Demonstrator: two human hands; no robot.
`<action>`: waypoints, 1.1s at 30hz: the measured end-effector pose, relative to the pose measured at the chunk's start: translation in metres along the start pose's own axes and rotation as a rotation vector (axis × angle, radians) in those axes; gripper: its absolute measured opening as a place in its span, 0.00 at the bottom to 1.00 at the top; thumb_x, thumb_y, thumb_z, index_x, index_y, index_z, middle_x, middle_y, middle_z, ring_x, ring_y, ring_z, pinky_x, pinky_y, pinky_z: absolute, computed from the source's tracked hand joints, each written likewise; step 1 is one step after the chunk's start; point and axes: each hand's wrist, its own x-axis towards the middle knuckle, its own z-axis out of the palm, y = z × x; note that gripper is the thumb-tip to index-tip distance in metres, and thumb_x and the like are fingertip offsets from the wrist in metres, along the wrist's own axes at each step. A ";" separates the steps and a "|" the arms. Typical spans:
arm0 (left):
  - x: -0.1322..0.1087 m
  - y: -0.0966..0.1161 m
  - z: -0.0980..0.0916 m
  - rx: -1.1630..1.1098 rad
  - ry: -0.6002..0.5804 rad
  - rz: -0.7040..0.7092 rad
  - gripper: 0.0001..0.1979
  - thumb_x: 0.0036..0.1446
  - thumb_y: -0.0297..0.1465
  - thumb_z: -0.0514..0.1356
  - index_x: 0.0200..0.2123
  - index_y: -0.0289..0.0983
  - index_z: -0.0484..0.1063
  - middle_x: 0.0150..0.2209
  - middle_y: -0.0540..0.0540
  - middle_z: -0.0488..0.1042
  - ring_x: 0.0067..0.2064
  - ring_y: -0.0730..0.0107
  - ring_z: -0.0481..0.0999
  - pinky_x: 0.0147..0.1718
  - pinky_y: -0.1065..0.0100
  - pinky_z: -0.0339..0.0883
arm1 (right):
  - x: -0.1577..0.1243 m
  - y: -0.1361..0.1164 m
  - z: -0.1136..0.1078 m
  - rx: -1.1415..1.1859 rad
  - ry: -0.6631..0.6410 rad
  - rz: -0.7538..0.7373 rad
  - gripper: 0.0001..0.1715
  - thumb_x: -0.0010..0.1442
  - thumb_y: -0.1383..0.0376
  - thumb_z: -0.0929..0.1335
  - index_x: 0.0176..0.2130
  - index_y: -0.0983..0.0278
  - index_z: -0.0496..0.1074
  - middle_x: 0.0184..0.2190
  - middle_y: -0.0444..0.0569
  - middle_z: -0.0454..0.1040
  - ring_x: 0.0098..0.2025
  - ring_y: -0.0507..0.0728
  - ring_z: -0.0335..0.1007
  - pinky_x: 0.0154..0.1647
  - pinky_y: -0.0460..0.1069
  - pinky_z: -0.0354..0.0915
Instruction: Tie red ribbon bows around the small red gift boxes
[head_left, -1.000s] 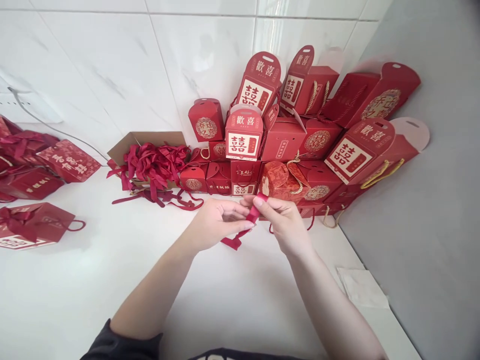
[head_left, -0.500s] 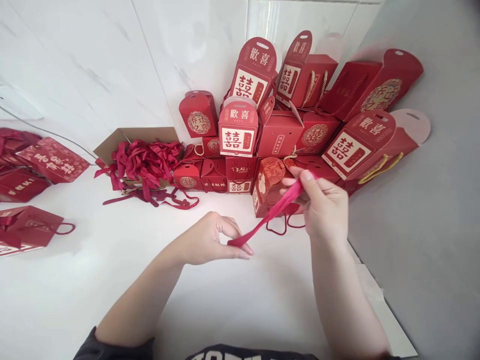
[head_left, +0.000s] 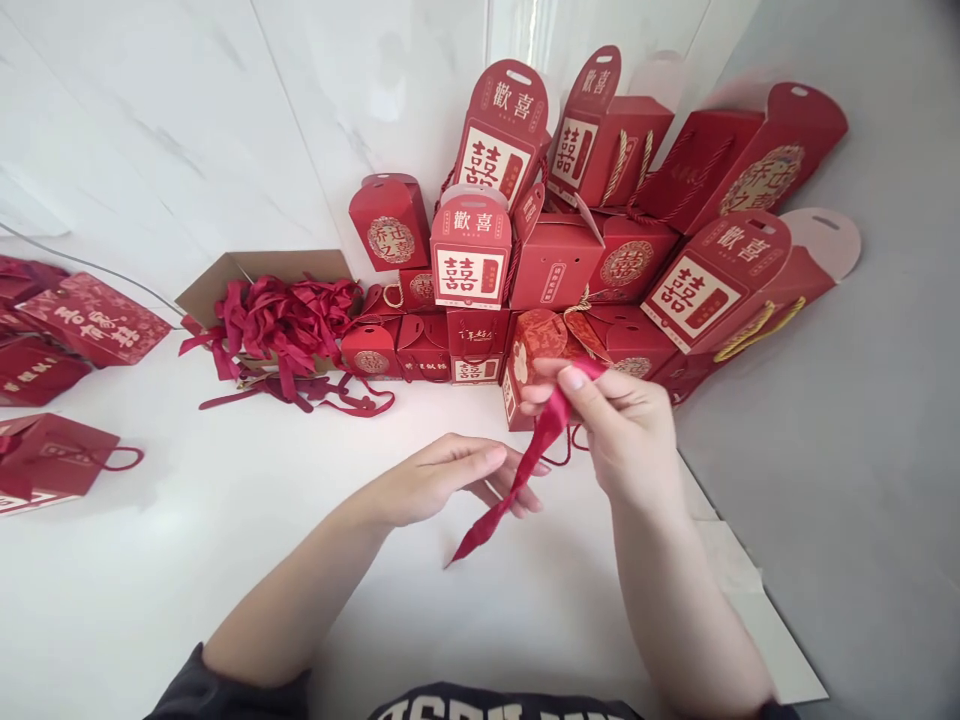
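A red ribbon (head_left: 517,480) hangs down and to the left from my right hand (head_left: 626,420), which pinches its upper part between thumb and fingers. Its pointed loose end dangles over the white table (head_left: 300,580). My left hand (head_left: 457,475) is beside the ribbon with its fingers spread behind it and the thumb apart, gripping nothing. Just beyond my right hand stands a red box with a floral pattern (head_left: 536,345), partly hidden by the fingers.
Several red gift boxes (head_left: 555,260) are stacked against the tiled wall. At their left, an open cardboard box (head_left: 217,280) overflows with red ribbons (head_left: 277,315). More red boxes (head_left: 71,455) lie at the far left. A grey wall (head_left: 847,420) rises on the right.
My left hand has let go of the ribbon's lower end and opened, moving slightly right. That end now hangs lower. My right hand has shifted a little left with the ribbon.
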 end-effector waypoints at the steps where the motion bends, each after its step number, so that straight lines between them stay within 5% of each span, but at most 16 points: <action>1: 0.003 -0.003 0.001 -0.010 0.027 0.024 0.19 0.65 0.41 0.53 0.50 0.37 0.75 0.42 0.40 0.79 0.43 0.63 0.78 0.45 0.63 0.70 | -0.002 0.000 0.003 0.001 -0.042 0.021 0.14 0.60 0.56 0.70 0.41 0.62 0.79 0.33 0.49 0.82 0.32 0.58 0.80 0.33 0.53 0.78; 10: 0.003 -0.003 0.001 0.217 0.219 0.216 0.09 0.47 0.32 0.70 0.25 0.34 0.75 0.29 0.47 0.73 0.31 0.72 0.72 0.35 0.68 0.68 | 0.000 0.006 0.006 0.095 -0.082 0.085 0.16 0.59 0.56 0.70 0.42 0.63 0.79 0.30 0.49 0.82 0.28 0.57 0.79 0.27 0.50 0.76; 17: -0.006 0.002 -0.003 0.436 0.289 0.289 0.09 0.46 0.33 0.71 0.25 0.34 0.76 0.28 0.48 0.76 0.30 0.72 0.74 0.33 0.71 0.68 | 0.003 0.012 0.004 0.139 -0.067 0.081 0.15 0.58 0.56 0.71 0.41 0.62 0.80 0.32 0.50 0.82 0.28 0.57 0.79 0.23 0.48 0.74; 21: -0.007 0.003 -0.005 0.491 0.235 0.278 0.06 0.48 0.32 0.70 0.28 0.35 0.80 0.28 0.45 0.78 0.30 0.70 0.76 0.32 0.70 0.69 | 0.007 0.014 0.002 0.136 -0.049 0.110 0.17 0.58 0.54 0.71 0.41 0.63 0.79 0.32 0.50 0.82 0.27 0.57 0.79 0.26 0.50 0.75; 26: -0.009 0.006 -0.002 0.547 0.134 0.512 0.04 0.49 0.28 0.69 0.31 0.39 0.82 0.27 0.43 0.81 0.30 0.66 0.77 0.34 0.66 0.72 | 0.012 0.025 0.006 -0.084 -0.074 0.165 0.21 0.57 0.51 0.70 0.36 0.67 0.78 0.30 0.51 0.81 0.28 0.57 0.78 0.30 0.50 0.75; 29: -0.016 0.010 -0.007 0.547 0.217 0.582 0.08 0.49 0.25 0.69 0.34 0.41 0.83 0.25 0.45 0.81 0.26 0.67 0.77 0.31 0.66 0.72 | 0.010 0.030 0.012 -0.350 -0.279 0.184 0.19 0.58 0.54 0.69 0.28 0.67 0.77 0.24 0.49 0.79 0.28 0.56 0.78 0.30 0.48 0.72; 33: -0.024 0.011 -0.017 0.481 0.343 0.482 0.06 0.52 0.26 0.67 0.35 0.39 0.83 0.23 0.46 0.79 0.20 0.70 0.75 0.19 0.70 0.70 | 0.007 0.027 0.015 -0.467 -0.720 0.328 0.17 0.61 0.62 0.64 0.26 0.66 0.75 0.25 0.46 0.79 0.27 0.53 0.78 0.27 0.44 0.68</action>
